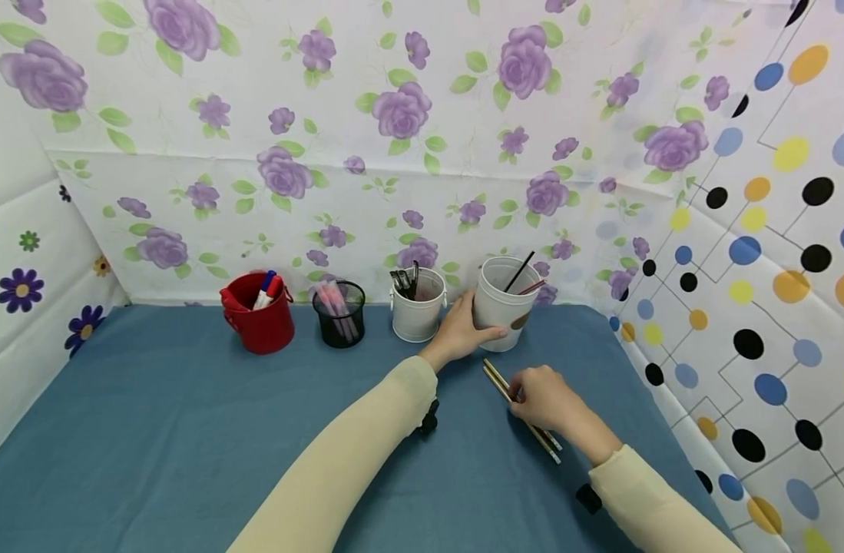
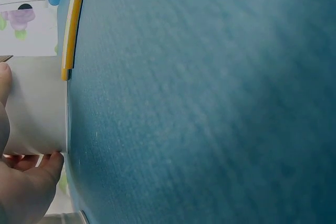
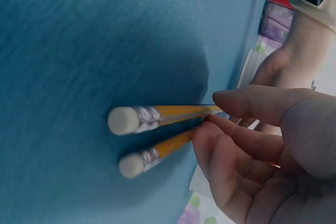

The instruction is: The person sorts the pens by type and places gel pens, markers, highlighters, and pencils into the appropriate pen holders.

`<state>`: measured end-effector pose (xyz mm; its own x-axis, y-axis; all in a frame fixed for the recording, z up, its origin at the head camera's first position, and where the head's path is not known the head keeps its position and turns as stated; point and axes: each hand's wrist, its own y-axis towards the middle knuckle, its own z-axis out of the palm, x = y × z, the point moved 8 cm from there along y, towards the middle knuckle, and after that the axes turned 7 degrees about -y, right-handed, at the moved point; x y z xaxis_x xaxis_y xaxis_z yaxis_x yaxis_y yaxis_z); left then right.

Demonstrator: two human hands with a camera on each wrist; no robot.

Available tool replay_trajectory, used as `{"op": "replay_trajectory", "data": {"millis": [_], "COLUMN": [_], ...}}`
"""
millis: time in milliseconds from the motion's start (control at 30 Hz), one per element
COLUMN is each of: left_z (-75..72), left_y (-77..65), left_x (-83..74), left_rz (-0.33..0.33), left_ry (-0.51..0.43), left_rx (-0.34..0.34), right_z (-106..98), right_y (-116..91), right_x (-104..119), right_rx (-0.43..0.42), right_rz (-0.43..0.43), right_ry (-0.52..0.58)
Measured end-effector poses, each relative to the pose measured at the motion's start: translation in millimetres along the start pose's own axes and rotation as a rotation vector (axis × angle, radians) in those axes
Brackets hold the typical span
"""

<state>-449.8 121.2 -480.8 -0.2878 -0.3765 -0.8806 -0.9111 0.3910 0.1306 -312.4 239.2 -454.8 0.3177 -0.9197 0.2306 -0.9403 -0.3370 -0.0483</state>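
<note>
My left hand (image 1: 459, 332) holds the white bucket (image 1: 494, 309) at the back right, thumb across its front and fingers at its left side. A black stick (image 1: 520, 273) and a reddish one (image 1: 532, 287) poke out of the bucket's top. In front of it, two yellow pencils (image 1: 547, 448) lie side by side on the blue cloth. My right hand (image 1: 547, 399) reaches over their middle, thumb and fingertips pinching them. White erasers (image 3: 124, 120) cap the pencils' near ends in the right wrist view. Part of the pencils is hidden behind the fingers.
Left of the bucket stand a smaller white pail (image 1: 416, 316) with black-handled items, a black mesh cup (image 1: 339, 326) with pink pens, and a red bucket (image 1: 261, 330) with markers. A flowered cloth wall (image 1: 352, 207) rises behind, and a dotted one (image 1: 760, 307) on the right.
</note>
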Motion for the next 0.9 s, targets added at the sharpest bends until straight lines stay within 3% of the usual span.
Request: {"op": "replay_trajectory", "data": {"millis": [400, 567, 900], "left_z": [-4.8, -2.4, -0.5], "left_y": [-9.0, -7.8, 1.1], "left_x": [-8.3, -6.5, 1.6], "left_rz": [0.022, 0.008, 0.007], "left_ry": [-0.002, -0.001, -0.004], "left_rx": [-0.011, -0.002, -0.005], "right_z": [5, 6, -31], "right_y": [2, 2, -6], "right_x": [6, 3, -7], "right_rx": [-0.002, 0.023, 0.010], "right_rz": [-0.001, -0.018, -0.109], "right_ry": [-0.051, -0.011, 0.127]}}
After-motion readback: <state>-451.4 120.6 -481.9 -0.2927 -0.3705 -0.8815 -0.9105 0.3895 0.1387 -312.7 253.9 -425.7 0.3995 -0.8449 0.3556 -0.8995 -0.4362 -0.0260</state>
